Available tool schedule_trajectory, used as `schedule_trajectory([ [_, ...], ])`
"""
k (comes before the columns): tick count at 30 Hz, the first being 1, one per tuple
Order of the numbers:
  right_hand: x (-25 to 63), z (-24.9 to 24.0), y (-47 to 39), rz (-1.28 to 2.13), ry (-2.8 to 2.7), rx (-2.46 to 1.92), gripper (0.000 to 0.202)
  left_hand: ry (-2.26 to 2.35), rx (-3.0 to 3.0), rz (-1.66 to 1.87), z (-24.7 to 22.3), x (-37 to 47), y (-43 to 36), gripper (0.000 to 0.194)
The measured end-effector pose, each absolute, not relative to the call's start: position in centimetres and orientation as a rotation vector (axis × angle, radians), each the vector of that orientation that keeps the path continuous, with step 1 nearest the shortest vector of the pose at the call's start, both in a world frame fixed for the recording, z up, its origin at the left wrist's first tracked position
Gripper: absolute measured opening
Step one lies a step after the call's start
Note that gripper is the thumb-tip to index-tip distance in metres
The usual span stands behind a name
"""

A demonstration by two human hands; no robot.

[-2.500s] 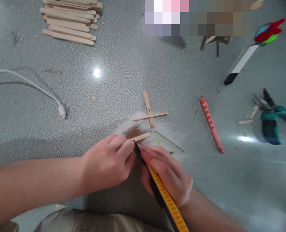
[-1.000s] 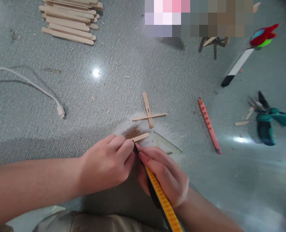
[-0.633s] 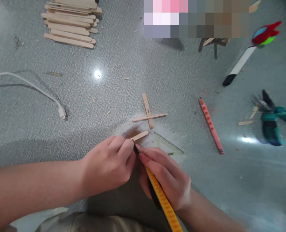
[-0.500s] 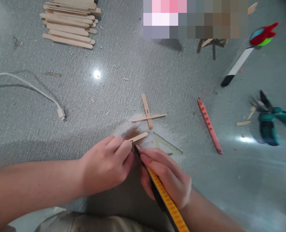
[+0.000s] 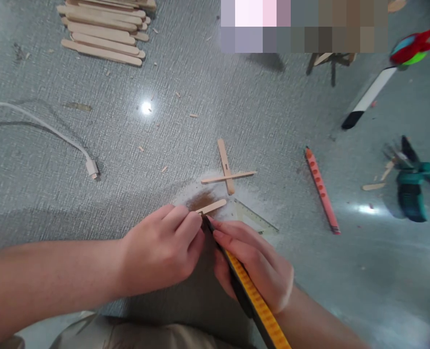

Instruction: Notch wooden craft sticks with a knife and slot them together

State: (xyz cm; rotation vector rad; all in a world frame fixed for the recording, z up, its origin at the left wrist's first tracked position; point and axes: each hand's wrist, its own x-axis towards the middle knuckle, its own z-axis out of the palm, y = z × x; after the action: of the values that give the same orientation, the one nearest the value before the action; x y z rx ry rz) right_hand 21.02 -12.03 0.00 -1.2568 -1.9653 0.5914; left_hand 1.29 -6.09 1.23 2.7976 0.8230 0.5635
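Observation:
My left hand (image 5: 166, 242) is closed on a wooden stick (image 5: 214, 206), whose rounded end sticks out to the right of the fingers. A yellow and black cutter (image 5: 253, 291) is gripped in my right hand (image 5: 253, 259). Its dark tip touches or nearly touches the stick beside my left fingertips; the exact contact is hidden. Just beyond, a slotted stick (image 5: 223, 154) lies crossed with a thin pointed stick (image 5: 242, 176). A clear triangular ruler (image 5: 256, 218) rests partly behind my right hand.
Stacked wooden sticks (image 5: 103, 34) lie at the upper left, above a white cable (image 5: 51, 127). On the right are a pink pencil (image 5: 322, 191), a white pen (image 5: 373, 94) with a red top, and teal pliers (image 5: 413, 189). Small wood chips dot the table (image 5: 127, 194).
The view has shifted slightly, so the objects on the right appear farther right. Both hands keep their hold, with the cutter tip still at the stick.

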Motion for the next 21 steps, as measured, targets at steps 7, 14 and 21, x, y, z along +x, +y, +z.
schedule_trajectory([
  [7,21.47,-0.57,-12.33,0.626,-1.979,-1.219,0.050,0.821,2.800,0.558,1.21,1.28,-6.12,0.021],
  [14,21.24,-0.39,-12.41,0.697,-1.976,-1.224,0.054,0.821,2.802,0.527,1.19,1.24,-6.31,0.018],
  [21,21.28,-0.54,-12.54,0.708,-1.966,-1.189,0.054,0.839,2.842,0.529,1.19,1.36,-6.39,0.019],
])
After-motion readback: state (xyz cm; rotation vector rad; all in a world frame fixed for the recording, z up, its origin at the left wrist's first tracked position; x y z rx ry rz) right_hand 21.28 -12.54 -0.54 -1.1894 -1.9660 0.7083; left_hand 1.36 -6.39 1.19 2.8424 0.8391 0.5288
